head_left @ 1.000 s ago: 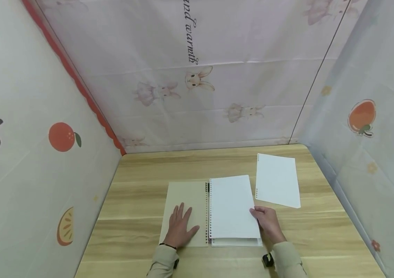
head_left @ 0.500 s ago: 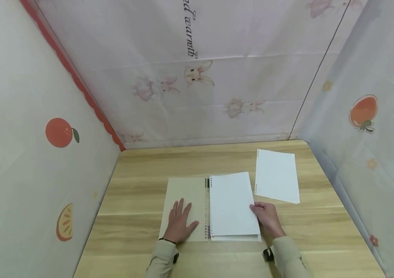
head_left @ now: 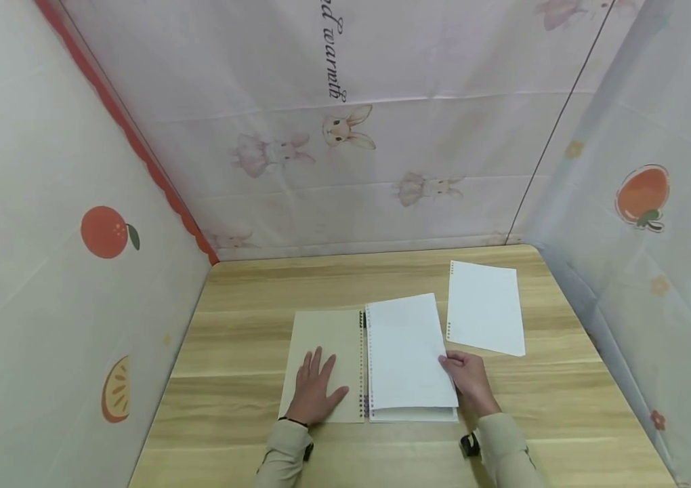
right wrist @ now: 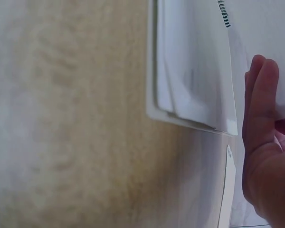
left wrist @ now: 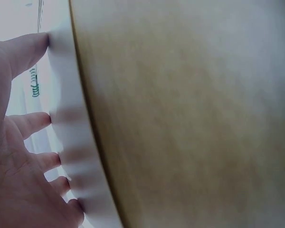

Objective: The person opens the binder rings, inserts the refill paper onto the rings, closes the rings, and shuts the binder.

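Observation:
A loose-leaf ring notebook lies open, its beige left side (head_left: 327,330) flat on the table. My left hand (head_left: 313,394) rests on that side with fingers spread and straight, as the left wrist view also shows. Between thumb and fingers, my right hand (head_left: 469,381) pinches the right edge of a white hole-punched sheet (head_left: 409,349). This sheet is raised above the paper stack (head_left: 412,415), which shows below its near edge. Dark binder rings (head_left: 362,318) run along the middle. In the right wrist view, lower pages (right wrist: 194,71) are seen from the side, apart from the right hand's fingers.
Another white punched sheet (head_left: 486,308) lies on the wooden table (head_left: 260,288) at the back right. Patterned cloth walls (head_left: 345,217) stand around the table's back and both sides. Each wrist wears a dark strapped device (head_left: 470,446).
The pinched sheet has slid slightly away from me and risen, with a wider gap at its near edge. My left hand keeps its place. The head view has tilted slightly.

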`<state>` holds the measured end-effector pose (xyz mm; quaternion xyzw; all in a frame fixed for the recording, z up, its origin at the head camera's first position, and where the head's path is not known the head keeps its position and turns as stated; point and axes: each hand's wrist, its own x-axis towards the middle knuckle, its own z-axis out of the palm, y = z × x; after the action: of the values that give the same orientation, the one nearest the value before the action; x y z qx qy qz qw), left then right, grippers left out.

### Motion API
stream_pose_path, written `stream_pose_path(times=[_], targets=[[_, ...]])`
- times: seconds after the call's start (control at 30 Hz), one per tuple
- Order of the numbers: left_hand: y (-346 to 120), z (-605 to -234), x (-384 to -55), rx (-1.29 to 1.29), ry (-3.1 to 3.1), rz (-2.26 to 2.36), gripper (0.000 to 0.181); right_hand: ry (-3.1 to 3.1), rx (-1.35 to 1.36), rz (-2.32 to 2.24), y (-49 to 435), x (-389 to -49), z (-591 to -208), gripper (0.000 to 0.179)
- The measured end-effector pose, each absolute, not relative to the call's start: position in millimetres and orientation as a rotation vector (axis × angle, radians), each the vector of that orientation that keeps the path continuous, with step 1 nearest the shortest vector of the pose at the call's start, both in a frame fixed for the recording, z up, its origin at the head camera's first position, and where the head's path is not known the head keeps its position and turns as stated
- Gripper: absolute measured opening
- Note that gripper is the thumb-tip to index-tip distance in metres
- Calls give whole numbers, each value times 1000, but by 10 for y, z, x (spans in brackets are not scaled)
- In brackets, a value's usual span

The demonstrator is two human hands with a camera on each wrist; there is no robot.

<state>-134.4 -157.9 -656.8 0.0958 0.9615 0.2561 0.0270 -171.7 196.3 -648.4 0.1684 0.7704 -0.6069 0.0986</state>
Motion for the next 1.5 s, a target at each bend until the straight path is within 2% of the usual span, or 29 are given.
stream_pose_path(times=[1.1,1.5], targets=[[-1610,-6625,-1351,317,2954,873,76,2318,490,-1766,1944,-1622,-6539,40],[-1624,-6706,-1428,301,2971,767,76,2485,435,-1603,1965,-1657,-6536,33]])
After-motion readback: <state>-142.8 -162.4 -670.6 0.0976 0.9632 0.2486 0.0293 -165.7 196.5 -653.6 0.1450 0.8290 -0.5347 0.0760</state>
